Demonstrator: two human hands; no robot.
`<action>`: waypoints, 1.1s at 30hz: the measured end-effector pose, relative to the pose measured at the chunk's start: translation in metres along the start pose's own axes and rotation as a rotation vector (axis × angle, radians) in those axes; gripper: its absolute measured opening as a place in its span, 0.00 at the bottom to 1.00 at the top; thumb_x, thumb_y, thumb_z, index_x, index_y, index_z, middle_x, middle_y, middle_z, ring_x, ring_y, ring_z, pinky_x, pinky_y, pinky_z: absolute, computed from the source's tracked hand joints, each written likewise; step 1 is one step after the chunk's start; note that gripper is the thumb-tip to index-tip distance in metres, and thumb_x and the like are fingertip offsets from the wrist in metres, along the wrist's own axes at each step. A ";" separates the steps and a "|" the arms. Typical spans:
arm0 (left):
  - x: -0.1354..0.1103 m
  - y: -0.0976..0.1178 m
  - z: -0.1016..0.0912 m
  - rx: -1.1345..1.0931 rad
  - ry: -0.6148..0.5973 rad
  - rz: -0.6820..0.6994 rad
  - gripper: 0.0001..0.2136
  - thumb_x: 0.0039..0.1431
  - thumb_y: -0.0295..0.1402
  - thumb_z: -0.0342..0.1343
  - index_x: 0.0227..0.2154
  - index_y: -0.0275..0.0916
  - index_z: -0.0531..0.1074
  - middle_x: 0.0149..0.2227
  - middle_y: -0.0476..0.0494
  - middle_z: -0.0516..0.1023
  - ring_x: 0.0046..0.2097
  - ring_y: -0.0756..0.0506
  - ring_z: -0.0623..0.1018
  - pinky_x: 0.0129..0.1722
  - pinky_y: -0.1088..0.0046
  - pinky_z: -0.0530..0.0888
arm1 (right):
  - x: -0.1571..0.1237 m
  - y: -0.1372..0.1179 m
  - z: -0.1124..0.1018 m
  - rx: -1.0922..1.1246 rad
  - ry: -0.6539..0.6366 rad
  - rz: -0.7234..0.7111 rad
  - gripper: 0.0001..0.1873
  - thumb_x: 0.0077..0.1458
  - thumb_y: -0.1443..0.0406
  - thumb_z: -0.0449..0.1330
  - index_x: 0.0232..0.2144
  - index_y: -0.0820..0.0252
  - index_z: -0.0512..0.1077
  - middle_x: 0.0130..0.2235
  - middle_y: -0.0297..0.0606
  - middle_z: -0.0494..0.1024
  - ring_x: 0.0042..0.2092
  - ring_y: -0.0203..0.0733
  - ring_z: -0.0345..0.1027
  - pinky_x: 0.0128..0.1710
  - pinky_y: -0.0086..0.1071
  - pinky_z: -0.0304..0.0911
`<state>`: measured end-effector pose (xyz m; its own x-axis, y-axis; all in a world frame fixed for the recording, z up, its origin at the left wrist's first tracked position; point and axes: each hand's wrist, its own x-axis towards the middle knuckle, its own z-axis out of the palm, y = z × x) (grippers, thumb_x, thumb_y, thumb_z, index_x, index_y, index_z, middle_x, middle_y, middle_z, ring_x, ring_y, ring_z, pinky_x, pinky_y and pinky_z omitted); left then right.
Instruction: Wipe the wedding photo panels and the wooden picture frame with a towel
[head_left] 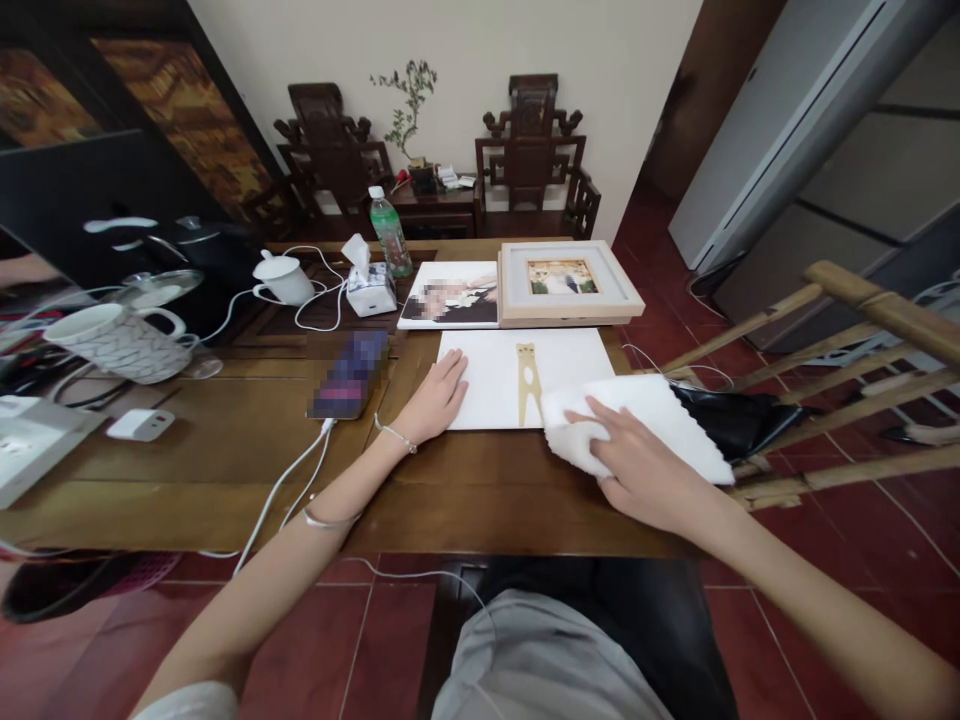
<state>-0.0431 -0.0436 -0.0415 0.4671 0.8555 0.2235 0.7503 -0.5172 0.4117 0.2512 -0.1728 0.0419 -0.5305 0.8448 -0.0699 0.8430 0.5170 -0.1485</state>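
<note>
From here the cloth (660, 425) looks fluffy and matt, the white board (487, 380) smooth. I read the table (480, 500) as glossy wood, the bottle (389, 232) as shiny plastic.

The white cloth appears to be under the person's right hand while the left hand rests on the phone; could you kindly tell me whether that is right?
Not quite: the left hand rests on the white panel, not on the phone, which lies apart from it. The head view shows this. The white cloth is indeed under the right hand.
</note>
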 end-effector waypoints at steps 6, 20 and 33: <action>0.000 0.001 -0.003 -0.002 -0.010 0.006 0.24 0.67 0.38 0.38 0.61 0.29 0.57 0.66 0.29 0.53 0.68 0.37 0.52 0.65 0.53 0.52 | 0.036 0.023 -0.012 -0.021 0.018 0.039 0.13 0.49 0.73 0.50 0.34 0.65 0.72 0.52 0.59 0.72 0.60 0.59 0.59 0.56 0.48 0.58; -0.001 -0.001 -0.001 -0.008 -0.004 0.004 0.25 0.66 0.39 0.38 0.61 0.31 0.57 0.66 0.29 0.54 0.68 0.38 0.52 0.65 0.52 0.53 | 0.115 -0.008 0.007 0.008 0.129 0.131 0.25 0.49 0.76 0.48 0.49 0.63 0.70 0.66 0.48 0.56 0.66 0.68 0.39 0.56 0.69 0.46; -0.001 -0.002 0.000 -0.018 0.018 0.018 0.24 0.67 0.39 0.38 0.62 0.33 0.56 0.67 0.32 0.53 0.68 0.38 0.52 0.65 0.52 0.52 | 0.054 -0.032 0.011 0.026 0.035 -0.052 0.23 0.47 0.78 0.48 0.41 0.62 0.74 0.66 0.44 0.56 0.67 0.68 0.38 0.56 0.70 0.47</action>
<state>-0.0452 -0.0429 -0.0428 0.4719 0.8465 0.2466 0.7332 -0.5321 0.4235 0.1947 -0.1447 0.0322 -0.5693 0.8217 -0.0269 0.8118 0.5567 -0.1762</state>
